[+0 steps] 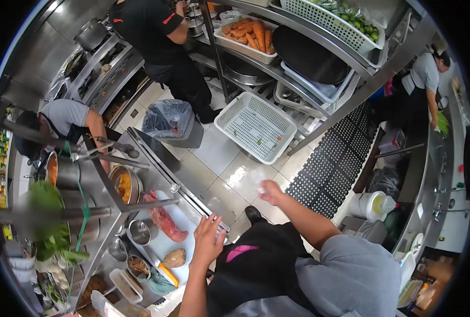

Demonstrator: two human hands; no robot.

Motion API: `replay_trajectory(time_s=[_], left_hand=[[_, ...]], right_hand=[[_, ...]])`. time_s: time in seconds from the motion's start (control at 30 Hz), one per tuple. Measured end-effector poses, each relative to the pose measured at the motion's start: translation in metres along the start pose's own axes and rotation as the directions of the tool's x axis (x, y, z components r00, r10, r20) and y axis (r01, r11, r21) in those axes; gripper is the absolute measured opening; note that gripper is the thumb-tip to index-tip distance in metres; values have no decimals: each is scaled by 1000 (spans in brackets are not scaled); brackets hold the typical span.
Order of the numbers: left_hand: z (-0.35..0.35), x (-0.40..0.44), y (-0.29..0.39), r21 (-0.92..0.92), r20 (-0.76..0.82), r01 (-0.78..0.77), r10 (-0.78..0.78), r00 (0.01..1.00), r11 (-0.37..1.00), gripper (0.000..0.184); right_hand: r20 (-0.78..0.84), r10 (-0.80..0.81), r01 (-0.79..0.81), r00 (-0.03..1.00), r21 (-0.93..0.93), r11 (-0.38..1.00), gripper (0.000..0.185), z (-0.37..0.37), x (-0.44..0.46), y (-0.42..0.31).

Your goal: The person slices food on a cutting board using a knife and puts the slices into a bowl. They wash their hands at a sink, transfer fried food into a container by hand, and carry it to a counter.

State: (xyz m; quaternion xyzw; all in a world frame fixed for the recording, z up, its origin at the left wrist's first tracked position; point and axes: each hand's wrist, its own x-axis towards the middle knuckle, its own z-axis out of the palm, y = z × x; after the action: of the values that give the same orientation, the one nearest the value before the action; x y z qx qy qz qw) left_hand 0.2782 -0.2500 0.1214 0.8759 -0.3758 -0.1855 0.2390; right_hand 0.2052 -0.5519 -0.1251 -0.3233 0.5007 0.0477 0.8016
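By the left hand (207, 242), long meat (166, 219) slants bodyward.

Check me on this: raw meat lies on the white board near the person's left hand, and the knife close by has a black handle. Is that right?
Not quite: the knife has a yellow-orange handle, not a black one, as the head view shows. Raw meat does lie on the white board near the person's left hand.
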Motion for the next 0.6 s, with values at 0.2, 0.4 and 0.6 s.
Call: replay_trajectory(time_s=[0.2,0.4,0.6], left_hand=[[11,-2,-31,-275,2,110,-114,994,955,34],[43,47,-16,-444,214,232,-149,965,866,33],[120,141,-39,-530,221,341,-262,939,776,52]], right_hand=[[-419,162,-34,893,297,954,59,-95,91,-6],[-359,129,-19,924,296,955,71,-65,162,-45],[-283,-88,122,955,105,987,36,-69,206,-37]])
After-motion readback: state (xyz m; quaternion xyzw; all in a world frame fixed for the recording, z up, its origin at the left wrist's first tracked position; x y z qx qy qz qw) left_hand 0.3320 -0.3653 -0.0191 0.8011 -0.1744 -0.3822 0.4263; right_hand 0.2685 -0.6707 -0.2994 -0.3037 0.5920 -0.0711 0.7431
